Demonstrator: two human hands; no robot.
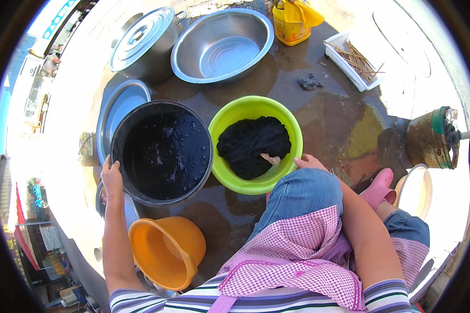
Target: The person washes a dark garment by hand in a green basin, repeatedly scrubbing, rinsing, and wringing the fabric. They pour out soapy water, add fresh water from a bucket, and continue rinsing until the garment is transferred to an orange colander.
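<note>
My left hand (111,177) grips the left rim of a large black basin (121,180), fingers hooked over its edge. Dark water (164,148) with bubbles on its surface fills that basin. Against its right side stands a lime-green basin (222,175). A bunched black cloth (250,146) lies inside the green one, with a small pale brown scrap (270,159) on top. At the green basin's lower right rim, my right hand (310,163) is closed on the edge. My raised knee hides part of that hand.
An orange bucket (196,235) lies tipped beside my left forearm. Beyond are a lidded steel pot (154,55), a wide steel basin (224,49), a yellow jug (291,28) and a white tray of sticks (344,57). A rusty bucket (428,138) stands at right on the wet ground.
</note>
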